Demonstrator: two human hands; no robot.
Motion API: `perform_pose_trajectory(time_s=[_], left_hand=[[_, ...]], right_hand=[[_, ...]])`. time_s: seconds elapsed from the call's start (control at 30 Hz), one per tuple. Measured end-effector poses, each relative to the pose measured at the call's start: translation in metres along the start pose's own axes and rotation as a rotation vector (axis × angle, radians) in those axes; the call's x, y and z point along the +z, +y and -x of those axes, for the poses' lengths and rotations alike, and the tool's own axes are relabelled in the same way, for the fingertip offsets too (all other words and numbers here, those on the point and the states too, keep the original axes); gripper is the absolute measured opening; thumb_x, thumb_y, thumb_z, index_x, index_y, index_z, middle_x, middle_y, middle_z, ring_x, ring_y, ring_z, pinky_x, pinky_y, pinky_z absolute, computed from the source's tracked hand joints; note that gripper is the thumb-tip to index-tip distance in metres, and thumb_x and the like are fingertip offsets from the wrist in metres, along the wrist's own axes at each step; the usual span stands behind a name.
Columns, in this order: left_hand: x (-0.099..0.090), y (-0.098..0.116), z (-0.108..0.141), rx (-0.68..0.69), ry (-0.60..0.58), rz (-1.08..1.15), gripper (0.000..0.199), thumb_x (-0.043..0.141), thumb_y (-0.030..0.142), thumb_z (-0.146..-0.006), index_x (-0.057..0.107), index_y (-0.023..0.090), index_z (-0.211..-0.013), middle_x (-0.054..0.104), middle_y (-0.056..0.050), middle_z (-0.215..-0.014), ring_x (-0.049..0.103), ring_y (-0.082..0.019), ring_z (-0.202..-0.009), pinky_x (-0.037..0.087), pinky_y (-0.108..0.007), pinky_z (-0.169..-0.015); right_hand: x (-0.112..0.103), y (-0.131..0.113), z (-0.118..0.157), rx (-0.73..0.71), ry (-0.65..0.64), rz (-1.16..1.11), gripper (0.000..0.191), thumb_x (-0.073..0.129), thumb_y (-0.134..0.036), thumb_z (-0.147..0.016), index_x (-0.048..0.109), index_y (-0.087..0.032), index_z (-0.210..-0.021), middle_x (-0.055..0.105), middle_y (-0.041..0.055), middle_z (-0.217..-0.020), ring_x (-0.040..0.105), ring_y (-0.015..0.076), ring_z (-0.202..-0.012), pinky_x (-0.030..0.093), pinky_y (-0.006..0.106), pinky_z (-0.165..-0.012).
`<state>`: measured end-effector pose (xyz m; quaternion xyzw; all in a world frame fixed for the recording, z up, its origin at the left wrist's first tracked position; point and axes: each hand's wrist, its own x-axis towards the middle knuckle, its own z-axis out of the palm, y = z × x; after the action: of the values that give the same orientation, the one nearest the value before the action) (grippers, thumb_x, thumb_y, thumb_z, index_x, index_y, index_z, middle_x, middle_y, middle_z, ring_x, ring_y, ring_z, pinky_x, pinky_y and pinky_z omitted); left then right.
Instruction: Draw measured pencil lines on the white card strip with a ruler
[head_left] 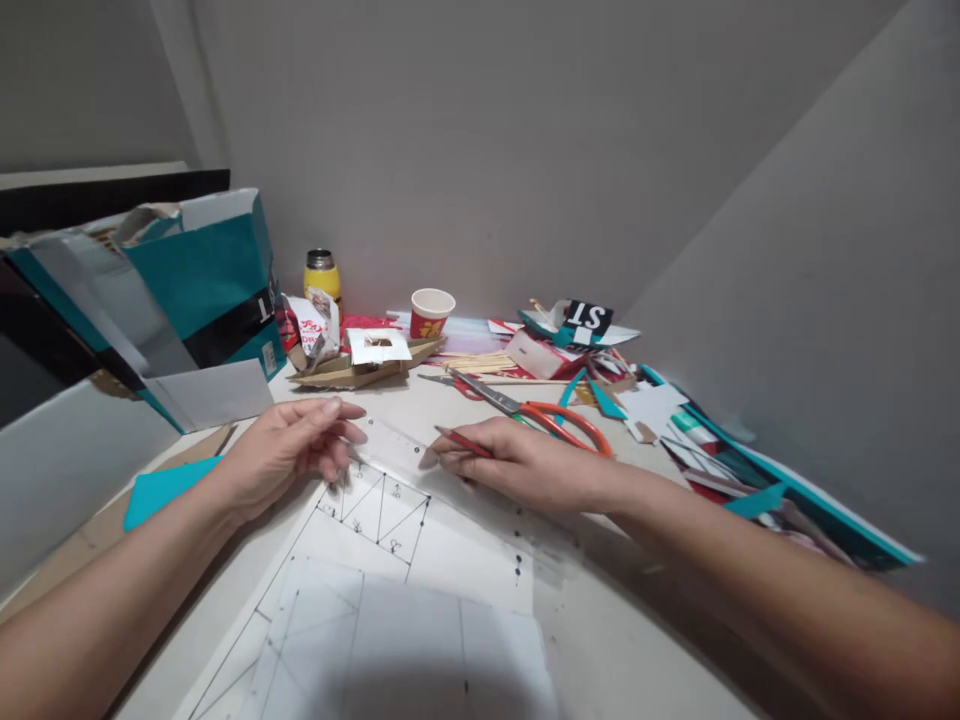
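My right hand (pixel 525 465) is closed around a red pencil (pixel 465 441), whose tip points up and left over the paper. Fingers loosely bent and apart, my left hand (pixel 300 445) hovers by the left end of a clear ruler (pixel 397 442) and appears to hold nothing. Between the hands the ruler lies across a white sheet (pixel 442 545) with a truss-like drawing of lines, dots and small marks. A second sheet (pixel 405 640), also with ruled lines, overlaps it closest to me. Orange-handled scissors (pixel 566 420) rest just beyond my right hand.
Behind stand a yellow bottle (pixel 324 278), a red-and-white paper cup (pixel 432 312) and a cardboard boat shape (pixel 367 370). Thin wooden sticks (pixel 480 364) lie by the scissors. A cut teal box (pixel 202 280) fills the left; scraps in a teal-edged lid (pixel 825 490) sit right.
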<state>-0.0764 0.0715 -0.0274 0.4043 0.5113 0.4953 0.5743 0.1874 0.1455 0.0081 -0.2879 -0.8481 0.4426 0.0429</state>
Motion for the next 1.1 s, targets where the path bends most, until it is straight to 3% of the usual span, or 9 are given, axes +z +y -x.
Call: perform_pose_trajectory(time_s=[0.1, 0.17, 0.4, 0.8, 1.1], left_hand=[[0.000, -0.003, 0.000, -0.034, -0.017, -0.065, 0.033, 0.092, 0.037, -0.067, 0.080, 0.016, -0.088, 0.070, -0.004, -0.065, 0.060, -0.013, -0.053, 0.053, -0.024, -0.052], [0.000, -0.005, -0.001, -0.036, -0.015, -0.112, 0.029, 0.092, 0.033, -0.064, 0.079, 0.017, -0.083, 0.066, -0.002, -0.059, 0.059, -0.013, -0.052, 0.052, -0.024, -0.054], [0.001, -0.009, -0.004, 0.044, 0.039, -0.301, 0.022, 0.085, 0.034, -0.070, 0.078, 0.019, -0.084, 0.065, -0.001, -0.062, 0.054, -0.013, -0.055, 0.046, -0.026, -0.055], [0.006, -0.013, -0.005, 0.105, 0.139, -0.543, 0.018, 0.073, 0.032, -0.079, 0.080, 0.022, -0.092, 0.065, -0.001, -0.060, 0.053, -0.015, -0.055, 0.044, -0.027, -0.054], [0.006, -0.014, -0.005, 0.164, 0.231, -0.597, 0.017, 0.068, 0.027, -0.079, 0.081, 0.023, -0.089, 0.068, 0.000, -0.063, 0.047, -0.013, -0.051, 0.040, -0.026, -0.052]], right_hand=[[0.004, 0.001, -0.006, -0.038, -0.075, 0.071, 0.032, 0.049, -0.015, -0.092, 0.074, -0.017, -0.112, 0.076, 0.0062, -0.108, 0.067, 0.0206, -0.096, 0.050, 0.031, -0.086], [0.005, 0.002, -0.009, -0.036, -0.082, 0.083, 0.031, 0.047, -0.014, -0.093, 0.073, -0.016, -0.111, 0.076, 0.0074, -0.111, 0.067, 0.0210, -0.099, 0.050, 0.031, -0.088], [0.006, 0.012, -0.015, -0.042, -0.042, 0.318, 0.024, 0.046, -0.025, -0.100, 0.065, -0.018, -0.087, 0.066, 0.0041, -0.079, 0.054, 0.0176, -0.070, 0.040, 0.028, -0.065], [0.010, 0.014, -0.018, -0.016, 0.041, 0.482, 0.023, 0.050, -0.011, -0.093, 0.071, -0.017, -0.102, 0.075, 0.0087, -0.091, 0.063, 0.0206, -0.079, 0.038, 0.028, -0.068], [0.016, 0.020, -0.022, -0.046, 0.060, 0.553, 0.019, 0.053, -0.013, -0.094, 0.071, -0.018, -0.099, 0.075, 0.0091, -0.090, 0.066, 0.0222, -0.081, 0.039, 0.028, -0.069]])
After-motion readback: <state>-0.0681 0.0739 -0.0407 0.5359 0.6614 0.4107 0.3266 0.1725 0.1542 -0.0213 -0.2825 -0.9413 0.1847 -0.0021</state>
